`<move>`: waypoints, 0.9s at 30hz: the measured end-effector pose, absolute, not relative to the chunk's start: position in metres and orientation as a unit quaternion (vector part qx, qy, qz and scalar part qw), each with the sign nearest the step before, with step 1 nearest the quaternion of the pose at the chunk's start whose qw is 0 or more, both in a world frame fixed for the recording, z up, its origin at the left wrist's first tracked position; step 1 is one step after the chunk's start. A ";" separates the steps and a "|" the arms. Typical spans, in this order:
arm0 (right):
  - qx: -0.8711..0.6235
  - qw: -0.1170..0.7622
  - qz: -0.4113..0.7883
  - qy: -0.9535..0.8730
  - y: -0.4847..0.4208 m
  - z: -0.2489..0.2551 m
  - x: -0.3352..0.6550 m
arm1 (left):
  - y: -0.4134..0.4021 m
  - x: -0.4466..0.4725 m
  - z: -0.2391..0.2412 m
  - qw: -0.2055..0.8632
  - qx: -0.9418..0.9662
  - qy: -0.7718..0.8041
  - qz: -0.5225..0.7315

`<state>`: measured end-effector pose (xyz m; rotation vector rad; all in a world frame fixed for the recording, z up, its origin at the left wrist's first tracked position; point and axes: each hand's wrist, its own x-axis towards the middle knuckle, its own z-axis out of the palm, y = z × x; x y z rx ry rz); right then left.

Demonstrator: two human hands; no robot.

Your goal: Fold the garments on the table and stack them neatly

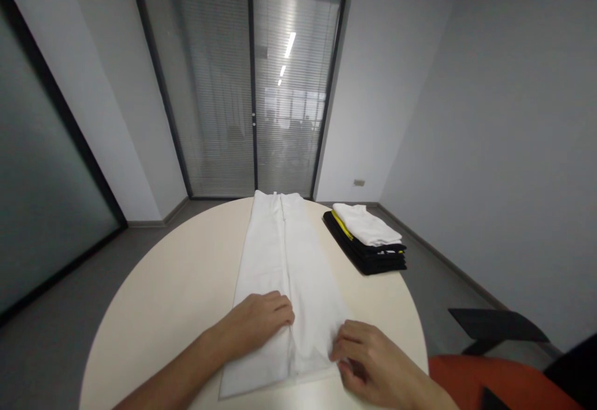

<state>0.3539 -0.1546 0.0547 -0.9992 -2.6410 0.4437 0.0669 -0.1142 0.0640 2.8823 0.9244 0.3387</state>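
Observation:
A pair of white trousers (308, 285) lies lengthwise on the round table, its waist end at the far edge and its hem near me. A seam or gap runs down the middle of the cloth. My left hand (261, 323) lies over the near part of the left leg, its curled fingers gripping the cloth at that middle line. At the lower right edge, close to the hem, my right hand (368, 360) has its fingers and thumb bent around the border of the cloth. The fingertips of both hands are partly hidden.
A stack of folded black clothes (368, 264), with a yellow piece and a white folded garment (366, 223) on top, sits at the table's right edge. The pale round table (177, 285) has an orange chair (485, 379) to its right. Glass doors with blinds stand behind.

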 end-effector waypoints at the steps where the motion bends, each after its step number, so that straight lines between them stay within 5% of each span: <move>1: -0.348 0.140 0.148 -0.915 -0.155 0.055 0.355 | -0.114 0.067 0.064 0.054 0.946 0.298 0.111; 8: -0.343 0.105 0.084 -0.930 -0.157 0.055 0.360 | -0.108 0.063 0.057 0.139 0.936 0.284 0.154; 27: -0.367 0.067 0.136 -0.918 -0.147 0.076 0.350 | -0.062 0.066 0.042 0.041 0.916 0.364 0.164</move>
